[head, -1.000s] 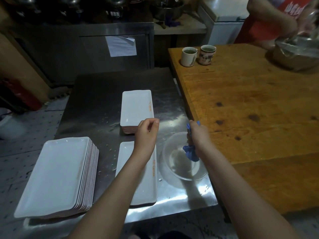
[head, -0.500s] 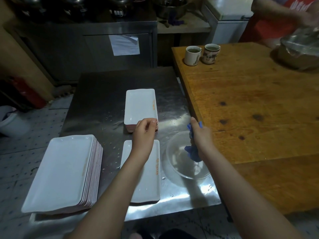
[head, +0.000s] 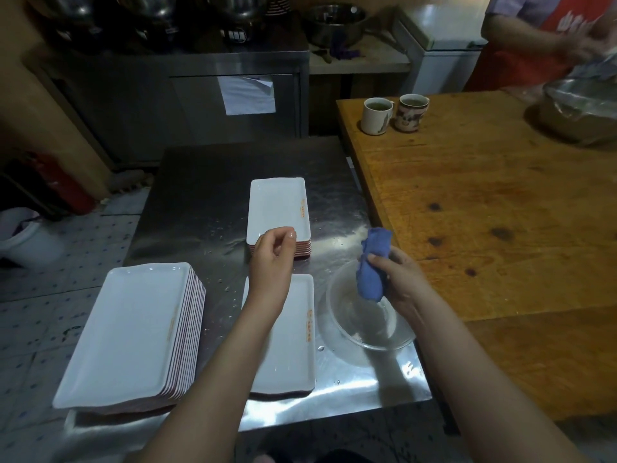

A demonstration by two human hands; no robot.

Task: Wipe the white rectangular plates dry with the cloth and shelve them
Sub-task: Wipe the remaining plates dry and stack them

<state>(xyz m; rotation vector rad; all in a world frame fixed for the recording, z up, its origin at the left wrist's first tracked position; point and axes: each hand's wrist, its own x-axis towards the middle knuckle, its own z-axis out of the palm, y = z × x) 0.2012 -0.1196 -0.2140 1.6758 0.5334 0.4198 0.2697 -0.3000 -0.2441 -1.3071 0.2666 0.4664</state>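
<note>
Dim kitchen on my feed: a wood table [head: 500,212] fills the right side, and a steel table [head: 207,182] stands against its left edge, dotted with water drops. On the steel, the big stack [head: 133,329] of white plates sits at the near left corner. A near plate [head: 290,345] lies just right of it, partly under the left forearm. A far stack [head: 277,208] of smaller plates stands beyond that. A glass bowl [head: 364,325] rests just right of the near plate, by the wood table's edge. The left hand [head: 272,259] hovers over the near end of the far stack, fingers loosely curled with nothing in them. I can't tell whether the fingertips touch the top plate's rim. The right hand [head: 400,275] has its fingers wrapped round the bunched blue cloth [head: 372,265], which it holds above the bowl's far rim. I judge the step in hand is lifting the top plate off the far stack for wiping. To do that well I would pinch only the top rim so the plates beneath stay put. I would tilt the plate toward the cloth and wipe both faces and the raised lip where water gathers. No shelf shows clearly, so I would find one before carrying anything.
</note>
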